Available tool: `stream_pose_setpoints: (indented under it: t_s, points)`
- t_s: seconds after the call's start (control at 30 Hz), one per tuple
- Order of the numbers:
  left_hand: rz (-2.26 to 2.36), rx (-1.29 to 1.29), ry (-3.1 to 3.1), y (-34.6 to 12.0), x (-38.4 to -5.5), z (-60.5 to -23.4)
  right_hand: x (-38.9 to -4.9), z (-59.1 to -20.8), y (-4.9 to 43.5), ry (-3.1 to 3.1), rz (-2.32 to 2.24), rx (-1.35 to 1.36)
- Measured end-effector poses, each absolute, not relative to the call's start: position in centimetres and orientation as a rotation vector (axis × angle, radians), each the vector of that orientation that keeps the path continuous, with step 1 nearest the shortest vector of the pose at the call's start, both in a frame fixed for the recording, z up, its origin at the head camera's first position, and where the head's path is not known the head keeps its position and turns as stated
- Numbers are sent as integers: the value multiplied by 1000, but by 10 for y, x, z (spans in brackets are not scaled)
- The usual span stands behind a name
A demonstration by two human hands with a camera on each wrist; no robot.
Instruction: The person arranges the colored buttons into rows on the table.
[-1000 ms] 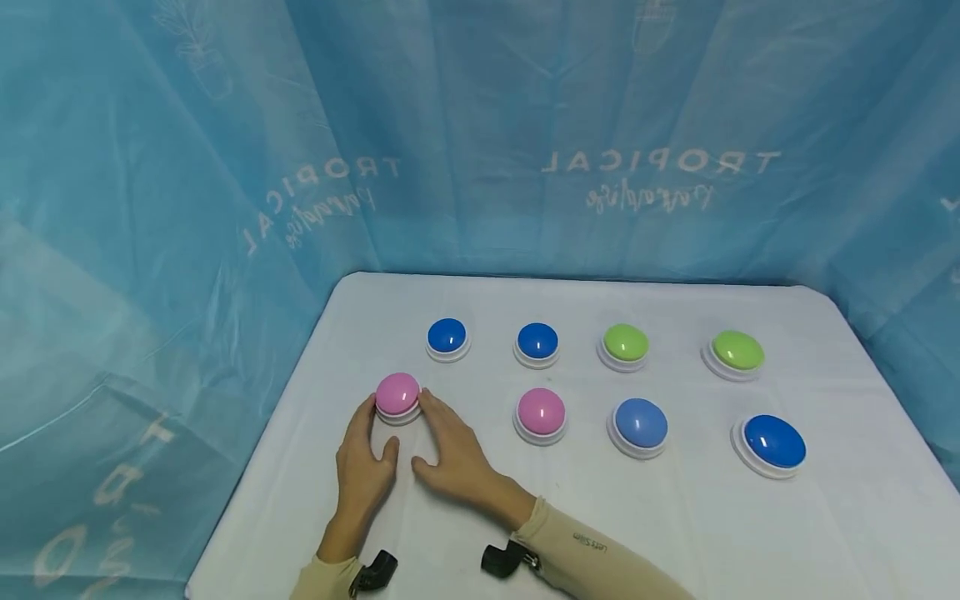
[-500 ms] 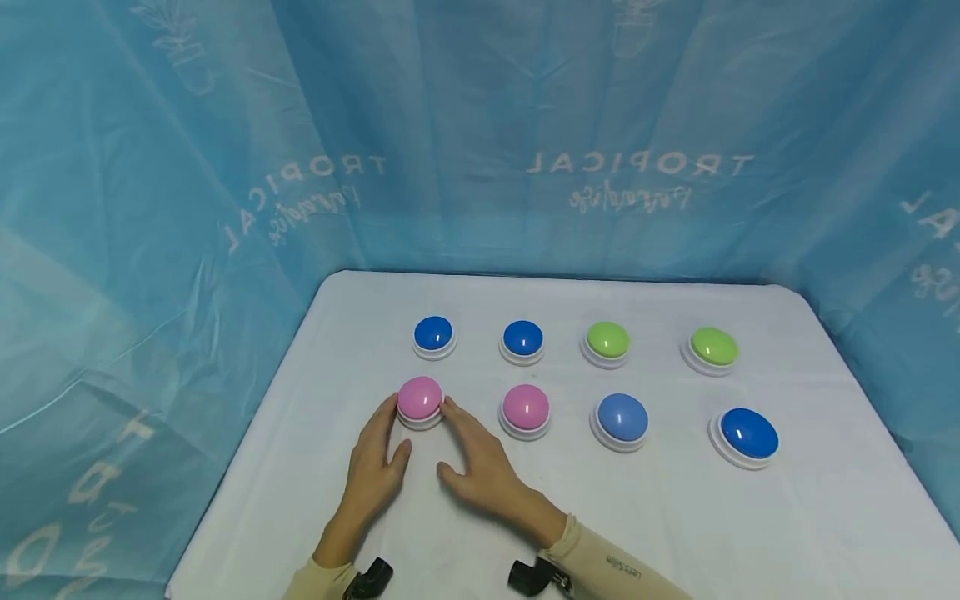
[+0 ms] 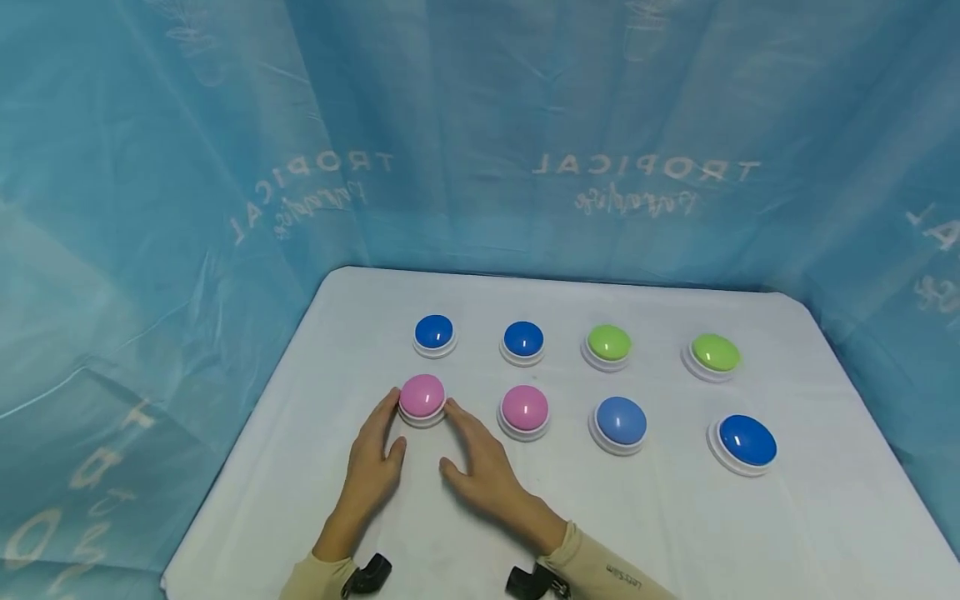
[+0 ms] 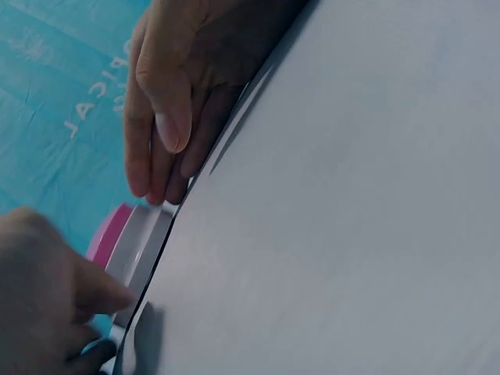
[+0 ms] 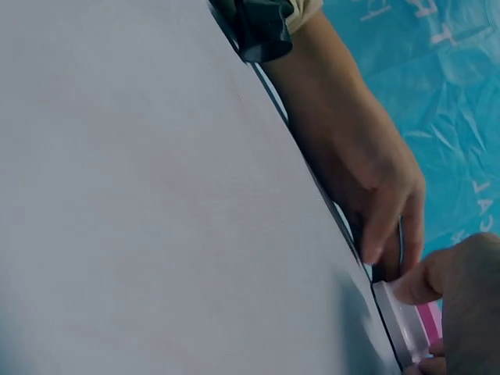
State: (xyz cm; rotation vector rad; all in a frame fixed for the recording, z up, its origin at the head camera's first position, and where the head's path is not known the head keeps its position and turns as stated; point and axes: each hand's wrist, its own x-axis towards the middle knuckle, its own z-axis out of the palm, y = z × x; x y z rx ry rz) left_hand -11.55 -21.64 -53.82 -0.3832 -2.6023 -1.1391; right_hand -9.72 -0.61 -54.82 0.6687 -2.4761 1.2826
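A pink push button (image 3: 422, 396) with a white base stands at the left of the front row. My left hand (image 3: 371, 467) touches its left side with fairly straight fingers, and my right hand (image 3: 487, 475) has its fingertips at its right side. Both thumbs point inward, apart from the button. In the left wrist view the left hand (image 4: 39, 289) is close and dark beside the pink-and-white button (image 4: 129, 242), with the other hand beyond. The right wrist view shows the button (image 5: 410, 320) between both hands, partly hidden by the right hand (image 5: 476, 297).
Behind stand two blue buttons (image 3: 434, 333), (image 3: 523, 340) and two green buttons (image 3: 609, 343), (image 3: 716, 354). Rightward in the front row are another pink button (image 3: 525, 408), a lighter blue button (image 3: 621, 422) and a dark blue button (image 3: 747, 442). Blue curtains (image 3: 480, 225) border the white table (image 3: 675, 533).
Both hands slid the left pink button to the right, so it stands nearly in front of the left blue button. In the last half second it has hardly moved. The head view shifted slightly.
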Motion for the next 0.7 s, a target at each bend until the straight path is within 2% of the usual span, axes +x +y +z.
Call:
stream_pose_setpoints:
  t_s: [0.13, 0.33, 0.57, 0.7]
  points:
    - [-1240, -376, -2414, -206, -107, -537, -86, -549, -5, -2464, 1257, 637]
    - [-1313, -608, -2149, -163, -86, -527, -63, -542, 17, -2395, 1345, 625]
    - [-1496, -944, -2115, -101, -55, -519, -57, -518, 80, -2012, 1352, 852]
    - [-1683, -1001, -2320, -70, -47, -516, -61, -512, 126, -1896, 1266, 705]
